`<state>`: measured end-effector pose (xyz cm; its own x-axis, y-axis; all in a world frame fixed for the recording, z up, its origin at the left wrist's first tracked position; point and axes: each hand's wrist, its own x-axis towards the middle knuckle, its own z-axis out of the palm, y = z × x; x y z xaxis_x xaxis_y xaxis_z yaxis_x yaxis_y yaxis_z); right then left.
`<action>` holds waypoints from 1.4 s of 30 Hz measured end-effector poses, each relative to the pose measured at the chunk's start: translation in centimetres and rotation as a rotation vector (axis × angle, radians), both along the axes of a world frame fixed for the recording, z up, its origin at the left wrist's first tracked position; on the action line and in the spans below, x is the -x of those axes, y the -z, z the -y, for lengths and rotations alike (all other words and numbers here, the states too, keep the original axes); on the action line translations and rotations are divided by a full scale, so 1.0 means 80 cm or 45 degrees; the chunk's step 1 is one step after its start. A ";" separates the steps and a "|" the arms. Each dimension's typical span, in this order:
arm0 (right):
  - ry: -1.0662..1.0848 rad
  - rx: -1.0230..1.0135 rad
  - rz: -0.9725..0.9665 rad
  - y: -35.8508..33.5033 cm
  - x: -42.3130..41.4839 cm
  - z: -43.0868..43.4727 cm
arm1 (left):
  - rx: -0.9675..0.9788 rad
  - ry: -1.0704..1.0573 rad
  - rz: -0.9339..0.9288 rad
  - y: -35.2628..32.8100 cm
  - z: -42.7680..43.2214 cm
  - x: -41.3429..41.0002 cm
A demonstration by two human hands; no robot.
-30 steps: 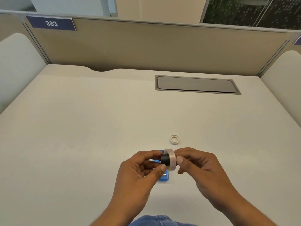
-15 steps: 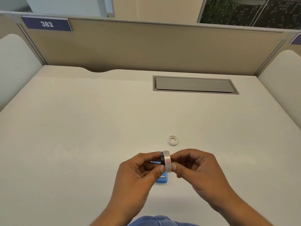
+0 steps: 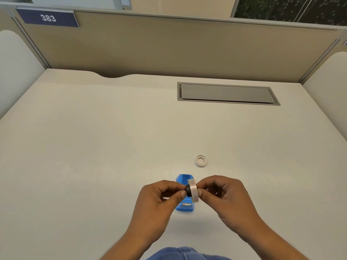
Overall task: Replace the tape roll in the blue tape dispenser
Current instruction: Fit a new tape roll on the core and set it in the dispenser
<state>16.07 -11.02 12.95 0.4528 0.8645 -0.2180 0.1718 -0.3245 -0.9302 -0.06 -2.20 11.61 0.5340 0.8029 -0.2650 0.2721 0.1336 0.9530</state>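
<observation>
Low in the frame's centre, the left hand [image 3: 159,201] and right hand [image 3: 225,196] meet above the blue tape dispenser [image 3: 185,203], which sits on the pale desk [image 3: 93,147]. The right hand pinches the clear tape roll [image 3: 193,190] by its rim, held on edge, while the left thumb and forefinger pinch the black hub [image 3: 188,191] seated in the roll's left side. An empty white tape core [image 3: 201,161] lies flat on the desk just up and right of the hands, apart from them.

Soft, even light overhead; my hands [image 3: 189,196] cast faint shadows on the worktop [image 3: 93,147]; frame edges bow, slightly soft.
</observation>
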 end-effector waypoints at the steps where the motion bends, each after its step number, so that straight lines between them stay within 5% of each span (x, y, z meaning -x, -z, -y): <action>1: 0.005 0.018 0.020 0.005 -0.001 -0.001 | -0.036 -0.011 -0.028 0.005 -0.002 -0.002; 21: 0.105 0.181 0.159 0.099 -0.022 -0.039 | -0.360 0.102 -0.459 0.080 -0.045 -0.047; 37: 0.112 0.165 0.168 0.109 -0.022 -0.038 | -0.338 0.052 -0.359 0.108 -0.042 -0.028; 42: -0.141 0.225 0.424 0.104 -0.033 -0.024 | -0.359 0.374 -0.374 0.113 -0.041 0.000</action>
